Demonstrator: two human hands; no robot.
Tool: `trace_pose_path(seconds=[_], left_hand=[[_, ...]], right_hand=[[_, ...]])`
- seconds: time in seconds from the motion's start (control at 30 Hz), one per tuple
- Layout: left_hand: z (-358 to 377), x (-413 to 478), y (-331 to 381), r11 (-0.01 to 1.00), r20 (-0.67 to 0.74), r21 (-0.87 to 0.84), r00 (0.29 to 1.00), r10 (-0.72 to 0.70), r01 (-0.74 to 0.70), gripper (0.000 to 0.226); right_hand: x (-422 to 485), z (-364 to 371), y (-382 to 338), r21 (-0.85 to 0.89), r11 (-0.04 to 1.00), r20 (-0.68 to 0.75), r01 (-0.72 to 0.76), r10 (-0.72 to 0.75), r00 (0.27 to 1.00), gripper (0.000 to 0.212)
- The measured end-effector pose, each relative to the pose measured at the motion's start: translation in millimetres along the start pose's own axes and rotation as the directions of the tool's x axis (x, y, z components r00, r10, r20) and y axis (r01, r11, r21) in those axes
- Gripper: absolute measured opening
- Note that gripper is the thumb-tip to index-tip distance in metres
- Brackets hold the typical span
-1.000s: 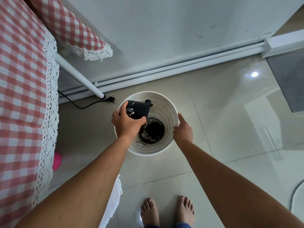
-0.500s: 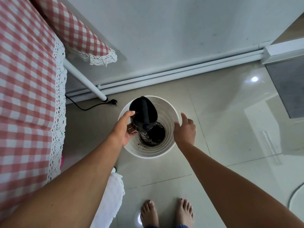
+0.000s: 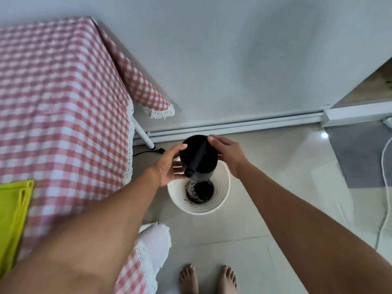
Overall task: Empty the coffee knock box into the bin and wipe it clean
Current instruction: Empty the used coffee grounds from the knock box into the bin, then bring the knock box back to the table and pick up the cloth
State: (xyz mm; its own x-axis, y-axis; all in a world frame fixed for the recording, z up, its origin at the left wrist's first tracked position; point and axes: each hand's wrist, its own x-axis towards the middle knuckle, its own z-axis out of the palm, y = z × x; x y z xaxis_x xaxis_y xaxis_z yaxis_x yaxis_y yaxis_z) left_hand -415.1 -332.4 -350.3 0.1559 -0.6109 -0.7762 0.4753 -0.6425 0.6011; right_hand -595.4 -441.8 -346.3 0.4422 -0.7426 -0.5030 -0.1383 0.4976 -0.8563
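The black knock box (image 3: 209, 154) with its crossbar (image 3: 196, 159) is upright, its mouth facing me, raised above the far rim of the white bin (image 3: 222, 198). My left hand (image 3: 167, 166) grips its left side and my right hand (image 3: 228, 154) holds its right side and top edge. Dark coffee grounds (image 3: 200, 190) lie at the bottom of the bin on the floor.
A table with a red-and-white checked cloth (image 3: 63, 113) fills the left; a yellow cloth (image 3: 12, 211) lies on it. A white table leg (image 3: 143, 135) and black plug (image 3: 161, 151) sit by the wall. My bare feet (image 3: 207, 279) stand on the tiled floor; a grey mat (image 3: 358, 153) lies right.
The knock box turned from tipped over the bin to upright and rose. My right hand left the bin rim and took hold of the box. The view lifted, showing the table top.
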Motion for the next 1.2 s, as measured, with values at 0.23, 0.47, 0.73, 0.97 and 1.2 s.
trace_pose_path(seconds=[0.23, 0.47, 0.73, 0.97, 1.2], left_hand=[[14, -96, 63, 0.993, 0.058, 0.105, 0.998, 0.039, -0.045, 0.070], [26, -173, 104, 0.995, 0.041, 0.069, 0.996, 0.073, -0.076, 0.078], [47, -265, 118, 0.934, -0.154, -0.219, 0.956, 0.251, -0.281, 0.066], [54, -324, 116, 0.843, -0.363, -0.243, 0.851, 0.380, -0.480, 0.038], [27, -381, 114, 0.762, -0.545, -0.259, 0.742, 0.392, -0.593, 0.036]], right_hand=[[-63, 14, -97, -0.056, 0.998, 0.065, 0.013, -0.009, 0.998, 0.033], [-122, 35, -174, -0.094, 0.995, 0.037, 0.031, -0.027, 0.999, 0.029], [-188, 65, -231, 0.044, 0.998, -0.108, 0.036, -0.031, 0.994, 0.024], [-221, 104, -248, 0.104, 0.992, -0.214, 0.073, -0.049, 0.976, 0.031], [-254, 159, -254, 0.064, 0.994, -0.137, 0.083, -0.074, 0.988, 0.015]])
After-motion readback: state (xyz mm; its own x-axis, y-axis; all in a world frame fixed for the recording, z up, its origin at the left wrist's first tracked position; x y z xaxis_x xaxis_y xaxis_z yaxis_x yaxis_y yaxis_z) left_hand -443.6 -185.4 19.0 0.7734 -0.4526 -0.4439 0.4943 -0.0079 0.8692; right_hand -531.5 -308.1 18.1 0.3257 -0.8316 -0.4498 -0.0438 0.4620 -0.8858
